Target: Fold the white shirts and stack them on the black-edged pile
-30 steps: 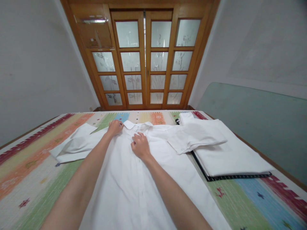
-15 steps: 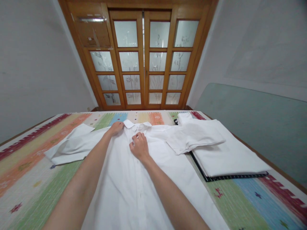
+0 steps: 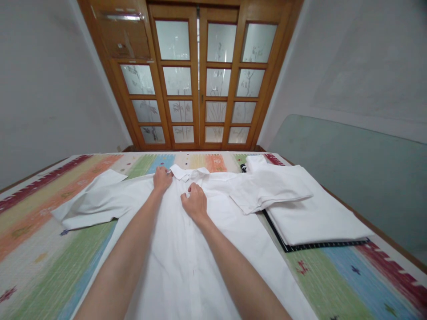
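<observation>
A white button-up shirt [image 3: 173,249] lies spread front side up, its collar [image 3: 190,172] at the far end. My left hand [image 3: 163,179] is closed on the shirt's shoulder cloth just left of the collar. Below the collar, beside the front button strip, my right hand [image 3: 194,201] has its fingers curled in and pinches the shirt front. The tips of those fingers are partly hidden. To the left stretches one short sleeve [image 3: 96,200], somewhat wrinkled; the other sleeve [image 3: 267,191] rests over a folded white cloth pile.
The folded white pile [image 3: 323,218], with a black-and-white edged layer under it, lies at the right. A striped multicoloured cover [image 3: 40,258] lies under everything. A pale green panel [image 3: 350,169] leans at the right wall. Wooden glazed doors [image 3: 200,80] stand behind.
My left hand keeps hold near the collar, its forearm shifted slightly right. The left sleeve and shirt side appear spread a little further left. My right hand stays nearly in place.
</observation>
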A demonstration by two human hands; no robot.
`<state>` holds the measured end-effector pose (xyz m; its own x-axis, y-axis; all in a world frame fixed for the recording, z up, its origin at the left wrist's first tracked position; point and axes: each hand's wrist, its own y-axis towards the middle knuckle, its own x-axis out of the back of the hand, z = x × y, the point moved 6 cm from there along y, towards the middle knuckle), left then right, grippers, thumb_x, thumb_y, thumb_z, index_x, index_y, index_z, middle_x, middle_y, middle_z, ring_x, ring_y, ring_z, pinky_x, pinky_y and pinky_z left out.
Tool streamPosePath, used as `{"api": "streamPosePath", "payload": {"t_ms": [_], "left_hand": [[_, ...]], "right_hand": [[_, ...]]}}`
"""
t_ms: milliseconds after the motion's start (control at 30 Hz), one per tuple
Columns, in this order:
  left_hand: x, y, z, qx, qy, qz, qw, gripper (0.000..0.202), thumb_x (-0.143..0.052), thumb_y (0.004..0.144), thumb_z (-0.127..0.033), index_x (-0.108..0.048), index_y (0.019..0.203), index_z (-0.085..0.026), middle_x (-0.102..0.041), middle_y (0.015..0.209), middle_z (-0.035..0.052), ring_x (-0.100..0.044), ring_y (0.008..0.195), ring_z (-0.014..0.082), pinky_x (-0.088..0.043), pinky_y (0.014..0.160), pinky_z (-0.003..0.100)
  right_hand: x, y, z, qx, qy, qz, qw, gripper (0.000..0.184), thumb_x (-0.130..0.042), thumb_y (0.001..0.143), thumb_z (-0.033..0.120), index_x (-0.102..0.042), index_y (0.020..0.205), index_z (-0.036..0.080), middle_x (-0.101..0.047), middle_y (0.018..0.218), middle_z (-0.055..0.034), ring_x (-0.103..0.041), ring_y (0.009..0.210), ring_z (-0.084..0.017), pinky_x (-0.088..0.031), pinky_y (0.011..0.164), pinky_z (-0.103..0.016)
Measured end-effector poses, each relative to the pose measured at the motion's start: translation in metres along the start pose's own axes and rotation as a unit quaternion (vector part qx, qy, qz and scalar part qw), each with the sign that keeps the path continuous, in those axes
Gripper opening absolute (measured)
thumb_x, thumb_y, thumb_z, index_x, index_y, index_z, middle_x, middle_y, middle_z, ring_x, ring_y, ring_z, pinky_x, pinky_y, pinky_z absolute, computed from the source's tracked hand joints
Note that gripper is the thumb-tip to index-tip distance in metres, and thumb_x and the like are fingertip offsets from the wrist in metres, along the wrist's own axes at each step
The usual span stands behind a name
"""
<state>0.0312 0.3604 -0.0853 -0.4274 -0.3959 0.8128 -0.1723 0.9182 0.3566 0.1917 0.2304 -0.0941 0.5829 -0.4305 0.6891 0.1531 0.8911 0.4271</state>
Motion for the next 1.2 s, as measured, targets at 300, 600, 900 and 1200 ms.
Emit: {"api": "streamPosePath", "payload": {"t_ms": [300, 600, 900, 1200], "left_hand": [[0.013, -0.030, -0.011, 0.005, 0.064, 0.010, 0.998, 0.015, -0.050, 0.084, -0.024, -0.064, 0.083, -0.019, -0.068, 0.095, 0.0114, -0.063, 0.098, 0.0264, -0.048, 0.084, 0.034], [0.017, -0.087, -0.026, -0.093, 0.079, 0.108, 0.987, 0.042, -0.029, 0.098, -0.032, -0.066, 0.110, -0.016, -0.068, 0.118, 0.0129, -0.060, 0.115, 0.0244, -0.043, 0.099, 0.035], [0.033, -0.116, 0.013, -0.066, 0.136, 0.130, 0.980, 0.059, -0.026, 0.099, -0.042, -0.041, 0.144, -0.008, -0.034, 0.155, 0.0163, -0.028, 0.145, 0.0286, -0.023, 0.118, 0.042], [0.064, -0.127, 0.055, 0.021, 0.187, 0.147, 0.971, 0.067, -0.024, 0.096, -0.049, -0.032, 0.151, -0.011, -0.024, 0.159, 0.0126, -0.021, 0.148, 0.0278, -0.020, 0.119, 0.046]], "right_hand": [[-0.003, 0.005, -0.012, -0.043, 0.028, 0.026, 0.998, 0.010, -0.052, 0.079, 0.015, -0.055, 0.088, 0.020, -0.066, 0.081, -0.0051, -0.059, 0.078, -0.019, -0.039, 0.070, -0.027], [0.000, 0.011, -0.020, -0.057, 0.074, 0.026, 0.995, 0.014, -0.048, 0.079, 0.011, -0.058, 0.081, 0.020, -0.066, 0.076, -0.0041, -0.060, 0.075, -0.018, -0.039, 0.070, -0.025], [0.002, 0.004, -0.017, -0.015, 0.091, 0.030, 0.995, 0.016, -0.048, 0.078, 0.011, -0.062, 0.077, 0.019, -0.066, 0.073, -0.0036, -0.059, 0.072, -0.017, -0.038, 0.067, -0.024], [0.012, 0.000, -0.023, -0.024, 0.065, 0.020, 0.997, 0.016, -0.051, 0.076, 0.009, -0.063, 0.070, 0.017, -0.067, 0.073, -0.0043, -0.057, 0.070, -0.015, -0.038, 0.066, -0.023]]}}
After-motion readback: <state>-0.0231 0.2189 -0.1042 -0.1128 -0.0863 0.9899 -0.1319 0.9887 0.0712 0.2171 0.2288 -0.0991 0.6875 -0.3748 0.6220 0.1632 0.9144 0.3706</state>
